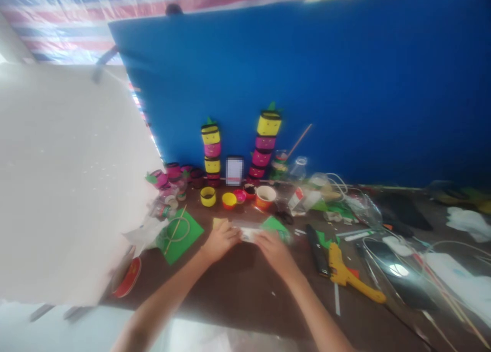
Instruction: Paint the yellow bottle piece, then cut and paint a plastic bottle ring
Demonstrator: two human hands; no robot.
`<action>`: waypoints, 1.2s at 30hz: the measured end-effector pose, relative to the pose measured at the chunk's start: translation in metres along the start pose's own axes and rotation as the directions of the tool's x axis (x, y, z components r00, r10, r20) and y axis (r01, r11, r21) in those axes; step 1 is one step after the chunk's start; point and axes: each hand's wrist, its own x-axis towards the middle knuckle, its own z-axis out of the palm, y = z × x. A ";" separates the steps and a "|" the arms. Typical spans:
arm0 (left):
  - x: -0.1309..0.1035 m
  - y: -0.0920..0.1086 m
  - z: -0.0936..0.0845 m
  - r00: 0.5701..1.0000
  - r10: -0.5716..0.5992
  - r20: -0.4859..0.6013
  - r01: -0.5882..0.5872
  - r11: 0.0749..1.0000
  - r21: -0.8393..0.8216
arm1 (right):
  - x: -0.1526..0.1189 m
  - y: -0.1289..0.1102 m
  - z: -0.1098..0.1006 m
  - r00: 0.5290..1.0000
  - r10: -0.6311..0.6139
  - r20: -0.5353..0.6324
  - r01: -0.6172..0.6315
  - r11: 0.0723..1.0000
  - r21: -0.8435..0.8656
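Both hands meet over the middle of the brown table, at either end of a small whitish, partly clear piece [249,234]. My left hand [221,241] is closed on its left end, with a bit of yellow showing behind the fingers. On the right end, the fingers of my right hand [273,247] are closed too. What the piece is cannot be made out through the blur. A green sheet [275,225] lies just behind my right hand. Small yellow cups [208,197] and an orange and white cup [265,197] stand beyond the hands.
Stacked yellow and pink cups with faces [269,124] stand against the blue board [326,86]. A yellow glue gun [345,275] and a black tool [317,252] lie right of my right hand. A green sheet [192,234] with a stick and ring lies left.
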 end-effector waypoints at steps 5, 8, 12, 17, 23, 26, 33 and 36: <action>-0.002 -0.017 0.000 0.998 -0.050 -0.035 0.047 0.995 -0.088 | 0.003 0.005 -0.006 0.998 0.033 -0.053 -0.039 0.992 -0.122; -0.002 -0.027 0.003 0.996 -0.047 -0.078 0.040 0.996 -0.080 | 0.004 0.006 -0.008 0.997 0.042 -0.071 -0.054 0.984 -0.172; -0.001 -0.038 0.011 0.982 -0.126 -0.143 0.105 0.984 -0.143 | 0.007 0.009 -0.007 0.994 0.052 -0.101 -0.073 0.974 -0.213; -0.002 -0.037 0.015 0.965 -0.201 -0.168 0.166 0.966 -0.199 | 0.012 0.014 -0.007 0.989 0.066 -0.133 -0.096 0.968 -0.233; 0.007 -0.030 0.001 0.949 -0.262 -0.174 0.193 0.922 -0.335 | 0.020 0.016 -0.015 0.990 0.080 -0.112 -0.102 0.972 -0.212; 0.011 -0.031 0.003 0.960 -0.271 -0.067 0.219 0.880 -0.421 | 0.024 0.017 -0.019 0.989 0.101 -0.109 -0.120 0.975 -0.188; -0.002 -0.031 0.020 0.955 -0.297 -0.013 0.260 0.856 -0.446 | 0.032 0.023 -0.015 0.964 0.190 -0.187 -0.222 0.961 -0.166; -0.003 -0.033 0.022 0.954 -0.297 -0.046 0.247 0.862 -0.442 | 0.037 0.024 -0.013 0.965 0.188 -0.183 -0.221 0.959 -0.179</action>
